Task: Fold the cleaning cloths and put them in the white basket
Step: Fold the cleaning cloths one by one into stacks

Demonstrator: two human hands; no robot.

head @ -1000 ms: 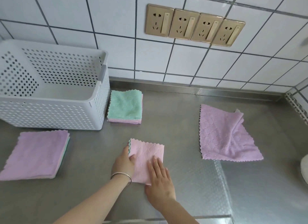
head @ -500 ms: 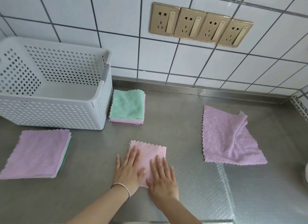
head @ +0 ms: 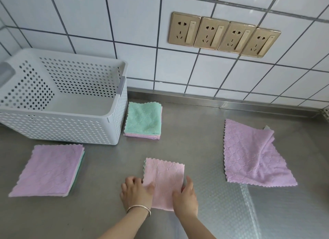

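Note:
A small folded pink cloth (head: 164, 178) lies on the steel counter in front of me. My left hand (head: 137, 192) holds its left edge, thumb on top and fingers curled beside it. My right hand (head: 186, 197) holds the right edge with the thumb on the cloth. The white perforated basket (head: 58, 126) stands at the back left with nothing visible inside. A folded stack with a green cloth (head: 143, 119) on top sits right beside the basket. A folded lilac stack (head: 49, 169) lies in front of the basket. One unfolded lilac cloth (head: 249, 153) lies rumpled to the right.
The steel counter (head: 195, 132) meets a white tiled wall at the back, where several gold sockets (head: 224, 34) are mounted. The counter's front right has a dimpled surface (head: 231, 203).
Both hands pressed flat on the pink cloth half a second ago; they have slid apart and now hold its left and right edges. The cloth stays in place.

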